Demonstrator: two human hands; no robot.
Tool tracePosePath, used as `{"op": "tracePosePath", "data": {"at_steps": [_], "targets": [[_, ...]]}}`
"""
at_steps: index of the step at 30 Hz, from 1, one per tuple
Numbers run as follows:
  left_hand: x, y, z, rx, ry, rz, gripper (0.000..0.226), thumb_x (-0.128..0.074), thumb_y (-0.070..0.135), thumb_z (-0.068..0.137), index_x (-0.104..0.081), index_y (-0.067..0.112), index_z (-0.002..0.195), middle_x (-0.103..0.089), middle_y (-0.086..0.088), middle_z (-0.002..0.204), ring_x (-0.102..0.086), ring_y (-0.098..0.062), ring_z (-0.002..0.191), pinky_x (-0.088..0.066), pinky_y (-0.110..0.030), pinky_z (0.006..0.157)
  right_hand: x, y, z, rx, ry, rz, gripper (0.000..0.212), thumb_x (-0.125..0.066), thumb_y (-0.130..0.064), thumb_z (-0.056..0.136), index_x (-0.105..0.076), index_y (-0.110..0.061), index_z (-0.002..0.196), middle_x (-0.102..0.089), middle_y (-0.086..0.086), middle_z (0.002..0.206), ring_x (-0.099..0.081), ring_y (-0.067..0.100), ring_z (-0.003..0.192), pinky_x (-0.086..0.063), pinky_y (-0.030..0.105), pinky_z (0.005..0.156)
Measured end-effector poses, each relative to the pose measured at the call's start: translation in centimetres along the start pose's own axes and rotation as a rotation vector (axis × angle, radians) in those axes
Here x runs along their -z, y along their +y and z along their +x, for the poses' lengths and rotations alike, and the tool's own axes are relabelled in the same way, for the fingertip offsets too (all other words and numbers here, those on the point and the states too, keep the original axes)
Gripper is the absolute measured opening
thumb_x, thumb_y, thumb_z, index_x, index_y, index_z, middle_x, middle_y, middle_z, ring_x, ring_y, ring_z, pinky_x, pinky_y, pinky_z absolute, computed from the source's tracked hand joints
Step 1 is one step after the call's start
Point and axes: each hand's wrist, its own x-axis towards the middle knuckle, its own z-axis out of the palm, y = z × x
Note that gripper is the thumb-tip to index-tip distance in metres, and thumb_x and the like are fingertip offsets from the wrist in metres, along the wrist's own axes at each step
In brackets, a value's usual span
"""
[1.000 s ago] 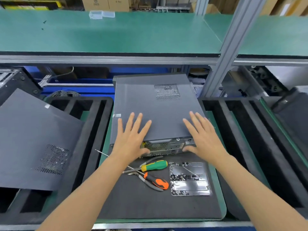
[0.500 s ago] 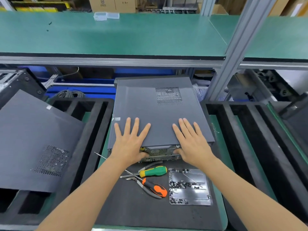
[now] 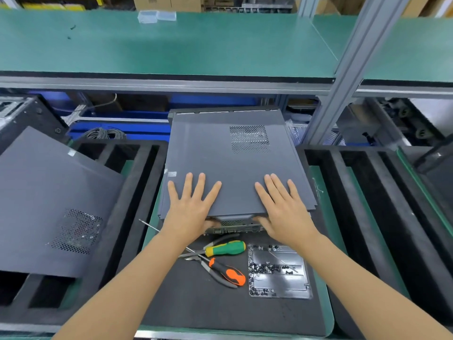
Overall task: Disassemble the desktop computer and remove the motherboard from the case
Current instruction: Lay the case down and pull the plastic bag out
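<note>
Both hands, left hand (image 3: 190,207) and right hand (image 3: 282,207), have slid the side panel (image 3: 230,165) nearer

Both arms are stretched forward. The left hand (image 3: 190,204) and right hand (image 3: 282,207) are laid flat, palms down, fingers spread, thumbs tucked under.

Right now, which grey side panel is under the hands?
The centre panel, on the case; both hands lie flat on it. The left panel lies untouched on foam.
</note>
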Motion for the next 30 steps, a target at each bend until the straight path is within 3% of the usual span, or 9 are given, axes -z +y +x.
{"op": "tracePosePath", "data": {"at_steps": [5, 7, 10, 15, 19, 21, 25, 27, 30], "targets": [[0.5, -0.5, -0.3, -0.051, -0.016, 0.031, 0.087, -0.031, 0.069, 0.091, 0.012, 0.027, 0.154, -0.001, -0.016, 0.162, -0.001, -0.044, 0.147, -0.014, -0.072, 0.107, 0.6, 0.6, 0.3, 0.077, -0.126, -0.096, 0.076, -0.048, -0.043, 0.1, -0.012, -0.005, 0.155, -0.015, 0.025, 0.159, -0.009, 0.039, 0.148, -0.018, 0.06, 0.116], [0.7, -0.4, -0.4, -0.049, -0.026, 0.037, 0.085, -0.031, 0.067, 0.093, 0.011, 0.027, 0.154, -0.002, -0.016, 0.162, -0.001, -0.043, 0.147, -0.013, -0.072, 0.108, 0.7, 0.7, 0.5, 0.094, -0.185, -0.134, 0.074, -0.037, -0.04, 0.104, 0.003, -0.005, 0.155, -0.001, 0.025, 0.16, 0.002, 0.039, 0.148, -0.012, 0.06, 0.117], [1.7, -0.7, -0.5, -0.09, 0.015, 0.029, 0.08, -0.042, 0.061, 0.094, -0.007, 0.024, 0.156, -0.018, -0.017, 0.16, -0.013, -0.043, 0.146, -0.019, -0.071, 0.107, 1.5, 1.1, 0.5, 0.132, -0.203, -0.163, 0.072, -0.034, -0.038, 0.105, 0.007, -0.005, 0.154, 0.0, 0.024, 0.16, 0.003, 0.038, 0.149, -0.014, 0.058, 0.117], [2.9, -1.3, -0.6, -0.122, 0.002, 0.07, 0.075, -0.045, 0.047, 0.099, -0.006, 0.019, 0.156, -0.018, -0.017, 0.16, -0.015, -0.04, 0.147, -0.021, -0.066, 0.11, 3.3, 1.8, 0.1, 0.18, -0.205, -0.151, 0.064, -0.037, -0.031, 0.105, -0.004, -0.008, 0.156, -0.01, 0.019, 0.161, -0.006, 0.033, 0.149, -0.02, 0.051, 0.118], [5.3, -2.4, -0.7, -0.154, 0.149, 0.069, 0.076, -0.082, 0.022, 0.074, -0.049, 0.011, 0.142, -0.055, -0.019, 0.137, -0.052, -0.04, 0.126, -0.047, -0.06, 0.095, 5.5, 1.3, 0.1, 0.159, 0.026, -0.065, 0.065, -0.078, -0.021, 0.078, -0.055, -0.001, 0.136, -0.057, 0.02, 0.136, -0.053, 0.034, 0.128, -0.048, 0.051, 0.1], [6.5, -3.2, -0.1, -0.182, 0.314, 0.05, 0.071, -0.085, 0.001, 0.061, -0.062, 0.004, 0.128, -0.066, -0.02, 0.121, -0.064, -0.04, 0.109, -0.055, -0.054, 0.083, 6.0, 1.1, 0.5, 0.137, 0.242, -0.012, 0.055, -0.081, -0.013, 0.068, -0.068, 0.0, 0.12, -0.067, 0.018, 0.121, -0.064, 0.033, 0.113, -0.053, 0.051, 0.092], [8.4, -4.0, 0.7, -0.237, 0.529, 0.048, 0.064, -0.08, -0.013, 0.055, -0.068, 0.0, 0.116, -0.07, -0.018, 0.109, -0.069, -0.038, 0.095, -0.059, -0.044, 0.072, 7.9, -0.1, 2.0, 0.059, 0.388, 0.007, 0.037, -0.075, -0.005, 0.066, -0.07, -0.003, 0.103, -0.07, 0.015, 0.108, -0.066, 0.032, 0.108, -0.053, 0.05, 0.091], [8.8, -4.1, 0.7, -0.241, 0.562, 0.021, 0.065, -0.082, -0.013, 0.052, -0.069, 0.0, 0.114, -0.071, -0.018, 0.108, -0.07, -0.037, 0.093, -0.06, -0.044, 0.07, 9.0, -0.8, 2.9, 0.023, 0.353, 0.032, 0.041, -0.08, -0.006, 0.056, -0.066, -0.005, 0.094, -0.07, 0.013, 0.095, -0.068, 0.032, 0.1, -0.056, 0.047, 0.083], [8.7, -3.9, 0.6, -0.247, 0.634, -0.01, 0.059, -0.081, -0.012, 0.055, -0.07, 0.002, 0.111, -0.072, -0.015, 0.106, -0.071, -0.036, 0.092, -0.06, -0.043, 0.069, 10.0, -1.8, 4.1, 0.035, 0.251, -0.035, 0.055, -0.083, -0.012, 0.055, -0.064, -0.009, 0.106, -0.068, 0.011, 0.102, -0.068, 0.028, 0.091, -0.055, 0.039, 0.067]]}}
